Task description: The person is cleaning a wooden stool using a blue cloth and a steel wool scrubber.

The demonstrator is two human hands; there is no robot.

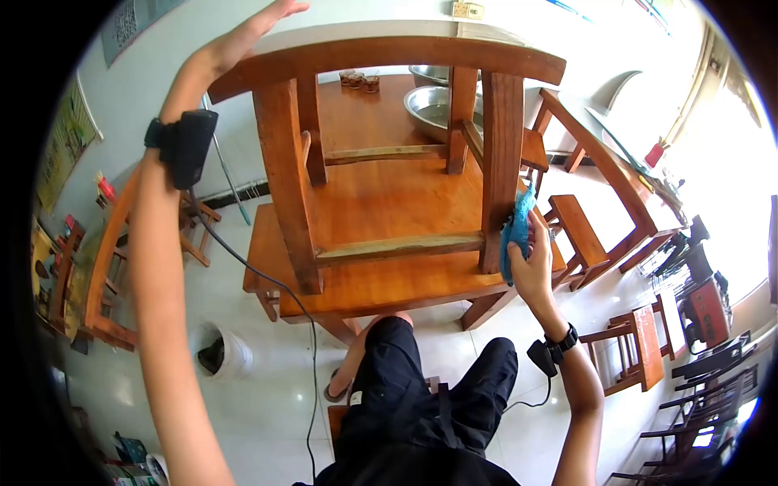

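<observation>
A brown wooden stool [389,55] with a curved seat edge, four-legged with crossbars, stands upright on a wooden table [389,194]. Against the outer face of its front right leg [502,162], my right hand [531,255] presses a blue cloth [516,231], fingers closed round it. My left hand [247,34] lies at the seat's upper left corner, its fingers stretched out and partly cut off by the frame's top edge. Each wrist carries a black strapped device, the left one [193,146] trailing a cable.
Metal basins [429,109] and small jars [361,81] sit at the table's far end. On the floor to the left is a white bucket [231,352] with something dark inside. Wooden stools [636,352] and a glass-topped table [640,186] stand on the right. A cable [312,364] hangs in front of me.
</observation>
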